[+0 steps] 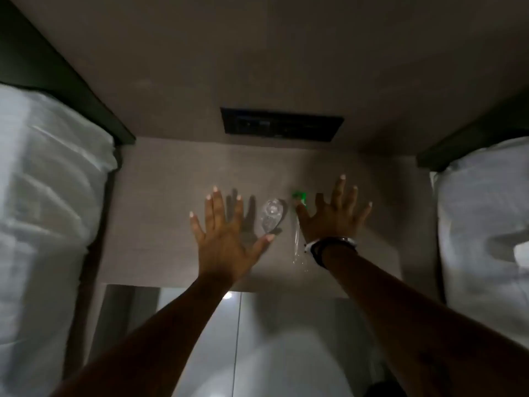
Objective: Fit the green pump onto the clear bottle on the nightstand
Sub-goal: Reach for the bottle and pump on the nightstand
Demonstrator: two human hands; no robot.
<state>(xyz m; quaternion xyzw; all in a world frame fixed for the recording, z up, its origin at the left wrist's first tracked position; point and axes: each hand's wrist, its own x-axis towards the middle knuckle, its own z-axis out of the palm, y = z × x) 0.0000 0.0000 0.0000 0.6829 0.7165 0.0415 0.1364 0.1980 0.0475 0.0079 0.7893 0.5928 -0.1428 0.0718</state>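
A small clear bottle stands on the grey nightstand, seen from above. To its right lies the green pump, its clear tube trailing toward the front edge. My left hand hovers spread flat just left of the bottle, thumb tip near its base. My right hand is spread above the tabletop just right of the pump, thumb overlapping the pump's green head. Neither hand holds anything. A dark band and a white one circle my right wrist.
White bedding flanks the nightstand on the left and right, with dark headboards behind. A black socket panel is set in the wall behind the nightstand. Pale floor lies below the front edge. The scene is dim.
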